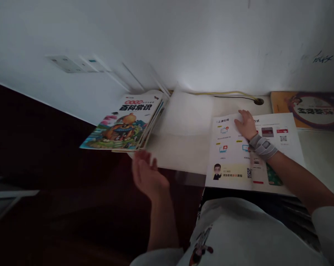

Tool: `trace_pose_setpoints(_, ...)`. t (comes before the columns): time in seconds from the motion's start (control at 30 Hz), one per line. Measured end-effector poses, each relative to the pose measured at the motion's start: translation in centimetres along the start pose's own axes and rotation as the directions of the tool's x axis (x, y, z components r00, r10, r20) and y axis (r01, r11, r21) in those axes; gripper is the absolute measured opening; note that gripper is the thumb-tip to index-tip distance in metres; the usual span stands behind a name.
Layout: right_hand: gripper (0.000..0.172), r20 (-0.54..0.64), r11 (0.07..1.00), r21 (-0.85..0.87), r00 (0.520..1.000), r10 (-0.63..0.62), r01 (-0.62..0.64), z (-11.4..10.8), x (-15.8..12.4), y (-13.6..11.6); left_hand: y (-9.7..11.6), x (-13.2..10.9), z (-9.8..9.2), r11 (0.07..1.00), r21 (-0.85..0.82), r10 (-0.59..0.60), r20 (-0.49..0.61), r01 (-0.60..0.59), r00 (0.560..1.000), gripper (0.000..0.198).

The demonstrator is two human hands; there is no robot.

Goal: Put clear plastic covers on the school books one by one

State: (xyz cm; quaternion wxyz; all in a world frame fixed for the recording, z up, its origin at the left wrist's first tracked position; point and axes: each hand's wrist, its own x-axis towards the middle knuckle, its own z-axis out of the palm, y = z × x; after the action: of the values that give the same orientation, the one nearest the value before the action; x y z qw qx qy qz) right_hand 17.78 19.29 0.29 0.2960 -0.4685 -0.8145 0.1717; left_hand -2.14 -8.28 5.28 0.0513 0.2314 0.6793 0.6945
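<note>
An open booklet (230, 151) with printed text, small icons and QR codes lies on the white desk. My right hand (246, 125) rests on its upper middle near the fold, fingers stretched out; a grey strap (263, 147) is around the wrist. In the air by the desk's front edge is my left hand (148, 175), palm turned up, fingers loosely bent and apart, with nothing seen in it. Just beyond its fingertips sits a stack of books (128, 122), a colourful illustrated cover on top. The left fingertips are blurred, and I cannot tell whether they touch the stack.
A blank white sheet (187, 112) lies between the stack and the booklet. At the back right is an orange and purple book (308, 109). A yellow cable (225, 93) runs along the wall to a round desk hole (258, 101). Sockets (65, 63) are on the wall.
</note>
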Motion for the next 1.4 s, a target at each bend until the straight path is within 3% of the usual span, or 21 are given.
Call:
trace_pose_setpoints(0.03,0.056,-0.01,0.999,0.042,1.0,0.016,-0.016,0.1,0.3,0.2,1.6,-0.1,0.1,0.981,0.104,0.161,0.015,-0.162,0.987,0.041)
trace_pose_setpoints(0.07,0.056,-0.008,0.996,0.082,1.0,0.029,-0.028,0.2,0.5,0.4,3.3,-0.7,0.8,0.93,0.186,0.288,0.161,-0.316,0.944,0.041)
trace_pose_setpoints(0.1,0.056,0.005,0.993,0.115,0.999,0.036,-0.036,0.1,0.8,0.8,4.9,-1.8,2.2,0.857,0.195,0.364,0.427,-0.477,0.828,0.041)
trace_pose_setpoints(0.13,0.057,0.023,0.989,0.139,0.999,0.036,-0.039,0.0,1.0,1.1,6.3,-3.0,4.2,0.767,0.12,0.388,0.696,-0.63,0.604,0.043)
trace_pose_setpoints(0.17,0.057,0.044,0.987,0.155,0.999,0.028,-0.035,-0.2,1.1,1.5,7.4,-4.3,6.7,0.679,0.005,0.337,0.887,-0.735,0.317,0.046)
trace_pose_setpoints(0.2,0.057,0.066,0.987,0.16,0.998,0.009,-0.02,-0.5,1.2,1.9,8.1,-5.5,9.3,0.616,-0.057,0.258,0.957,-0.786,0.133,0.049)
trace_pose_setpoints(0.23,0.057,0.088,0.988,0.155,0.996,-0.02,0.006,-0.8,1.2,2.3,8.3,-6.5,11.9,0.557,-0.092,0.174,0.985,-0.825,0.008,0.054)
trace_pose_setpoints(0.27,0.058,0.106,0.99,0.138,0.993,-0.054,0.039,-1.2,1.2,2.6,8.2,-7.2,14.3,0.501,-0.081,0.089,0.995,-0.861,-0.041,0.06)
trace_pose_setpoints(0.33,0.062,0.142,0.991,0.077,0.982,-0.122,0.112,-2.1,1.1,3.1,7.0,-8.0,17.5,0.422,-0.033,-0.053,0.997,-0.906,-0.061,0.071)
trace_pose_setpoints(0.4,0.066,0.183,0.987,0.007,0.97,-0.161,0.162,-2.7,1.0,3.2,5.5,-8.2,18.6,0.387,0.014,-0.115,0.993,-0.922,-0.033,0.075)
trace_pose_setpoints(0.6,0.065,0.235,0.973,-0.033,0.948,-0.214,0.228,-3.1,0.8,2.4,3.6,-8.5,15.8,0.425,0.171,-0.101,0.985,-0.889,0.141,0.067)
trace_pose_setpoints(0.7,0.065,0.243,0.963,-0.036,0.937,-0.251,0.267,-3.2,0.7,2.2,3.2,-8.6,15.3,0.444,0.207,-0.097,0.978,-0.872,0.183,0.066)
trace_pose_setpoints(0.87,0.054,0.385,0.91,-0.23,0.891,-0.24,0.344,-2.9,0.5,1.7,0.8,-8.6,14.6,0.49,0.257,-0.101,0.966,-0.833,0.238,0.068)
trace_pose_setpoints(0.97,0.051,0.35,0.905,-0.26,0.907,-0.236,0.336,-2.4,0.2,1.3,0.0,-8.5,13.5,0.485,0.311,-0.1,0.948,-0.817,0.302,0.07)
trace_pose_setpoints(1.07,0.055,0.237,0.932,-0.219,0.942,-0.237,0.29,-2.0,-0.1,0.7,1.0,-9.2,12.9,0.473,0.373,-0.118,0.925,-0.798,0.362,0.071)
trace_pose_setpoints(1.13,0.06,0.163,0.949,-0.182,0.96,-0.227,0.256,-1.8,-0.2,0.5,2.3,-10.2,13.1,0.458,0.338,-0.073,0.936,-0.822,0.344,0.073)
trace_pose_setpoints(1.23,0.067,0.128,0.976,-0.081,0.974,-0.19,0.201,-1.9,0.0,0.9,3.9,-11.7,14.0,0.425,0.199,0.014,0.974,-0.883,0.226,0.065)
trace_pose_setpoints(1.27,0.069,0.136,0.982,-0.044,0.975,-0.176,0.183,-2.0,0.2,1.3,4.1,-12.0,14.2,0.414,0.183,0.012,0.978,-0.892,0.207,0.061)
trace_pose_setpoints(1.4,0.074,0.201,0.98,-0.034,0.961,-0.188,0.198,-2.8,0.4,2.5,3.9,-12.0,14.3,0.39,0.237,-0.041,0.97,-0.89,0.24,0.055)
